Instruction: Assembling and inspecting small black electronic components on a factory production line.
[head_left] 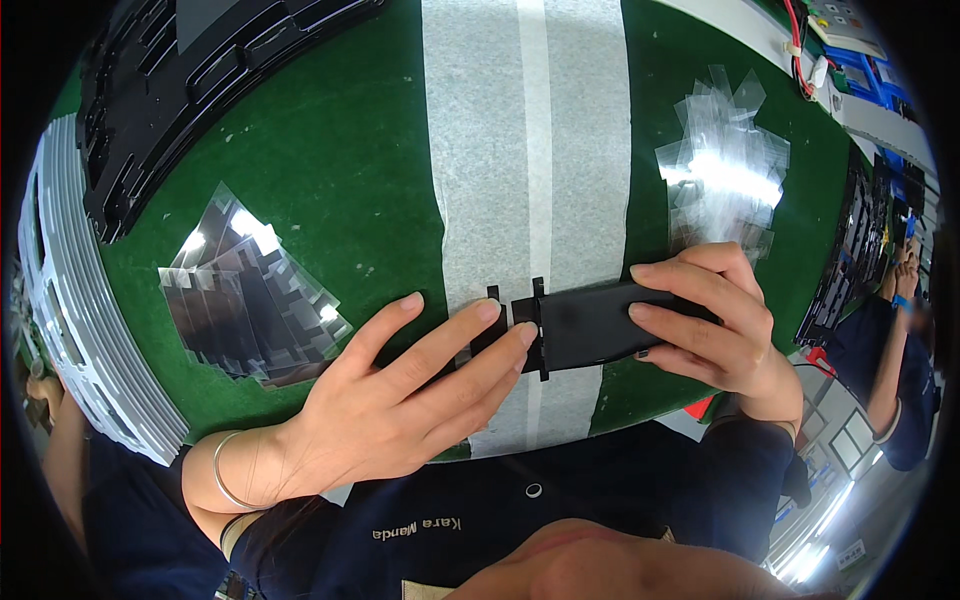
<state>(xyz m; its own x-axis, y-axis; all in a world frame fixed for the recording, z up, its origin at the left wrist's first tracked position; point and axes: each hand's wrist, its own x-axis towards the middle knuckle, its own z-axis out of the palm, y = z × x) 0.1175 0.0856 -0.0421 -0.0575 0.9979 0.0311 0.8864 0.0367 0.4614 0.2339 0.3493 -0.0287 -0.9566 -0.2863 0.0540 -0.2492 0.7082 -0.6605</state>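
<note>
Black flat part [590, 325] held in both hands over the surface [330, 150]
Right hand [715, 320] grips it at 3 o'clock; left hand [420, 385] fingertips, spread, press its 9 o'clock end; uneven pressure risks bending it

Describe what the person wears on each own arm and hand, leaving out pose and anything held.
The left hand is bare, with no glove; a thin silver bangle circles its wrist, and that forearm is uncovered. The right hand is also bare and ungloved; a dark navy sleeve reaches down to its wrist. No rings show.
</note>
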